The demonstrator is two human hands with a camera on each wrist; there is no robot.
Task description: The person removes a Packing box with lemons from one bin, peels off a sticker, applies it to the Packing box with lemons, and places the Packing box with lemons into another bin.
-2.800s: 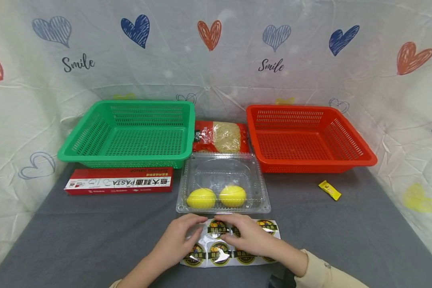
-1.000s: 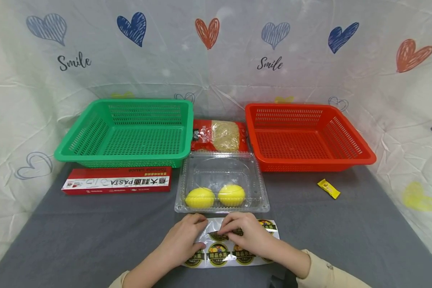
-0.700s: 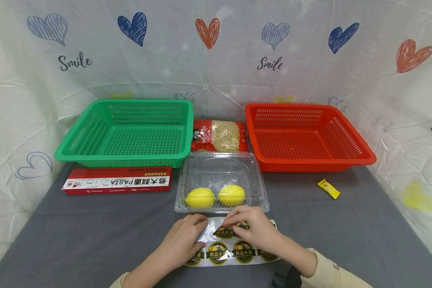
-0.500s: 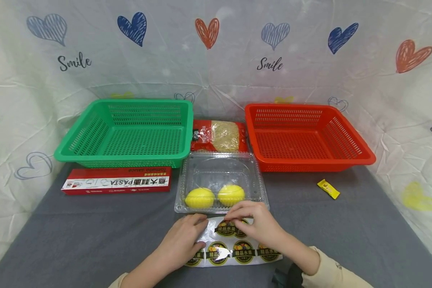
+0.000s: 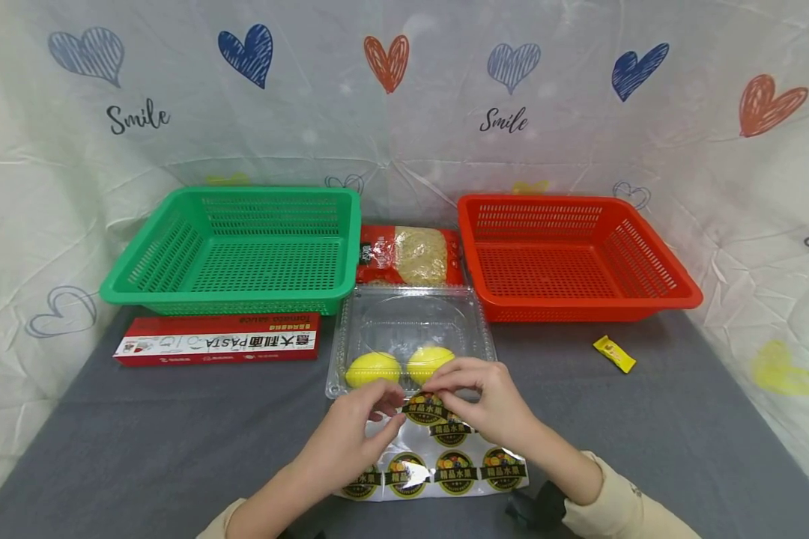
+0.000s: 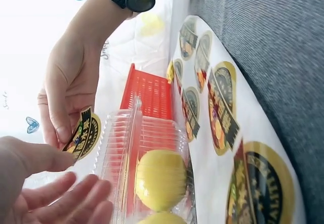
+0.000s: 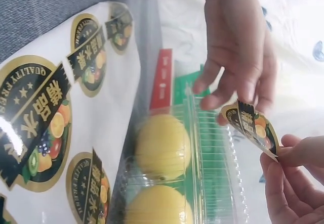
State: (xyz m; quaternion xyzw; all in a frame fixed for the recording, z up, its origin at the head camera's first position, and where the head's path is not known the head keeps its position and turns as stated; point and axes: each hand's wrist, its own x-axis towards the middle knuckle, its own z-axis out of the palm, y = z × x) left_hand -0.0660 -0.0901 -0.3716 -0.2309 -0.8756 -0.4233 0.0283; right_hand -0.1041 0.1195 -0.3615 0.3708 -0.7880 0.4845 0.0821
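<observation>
A round fruit sticker point(image 5: 426, 410) hangs peeled off above the sticker sheet point(image 5: 445, 473), which lies flat on the grey table. My right hand point(image 5: 455, 389) pinches the sticker's right edge between thumb and fingers. The thumb tip of my left hand point(image 5: 380, 410) meets the sticker's left edge, its fingers spread loosely below. Just behind stands a clear clamshell box point(image 5: 411, 314) with two lemons point(image 5: 374, 369) in its front part. The left wrist view shows the sticker point(image 6: 85, 133) at the right hand point(image 6: 66, 82). The right wrist view shows the sticker point(image 7: 250, 125) between the hands.
A green basket point(image 5: 229, 193) stands at the back left, a red basket point(image 5: 546, 201) at the back right, a noodle packet point(image 5: 411, 254) between them. A red pasta box point(image 5: 216, 343) lies before the green basket. A yellow sachet point(image 5: 614, 353) lies right.
My right hand has peeled one sticker off the sheet and lifted it towards the clamshell. My left hand has left the sheet and come up to the sticker's left edge.
</observation>
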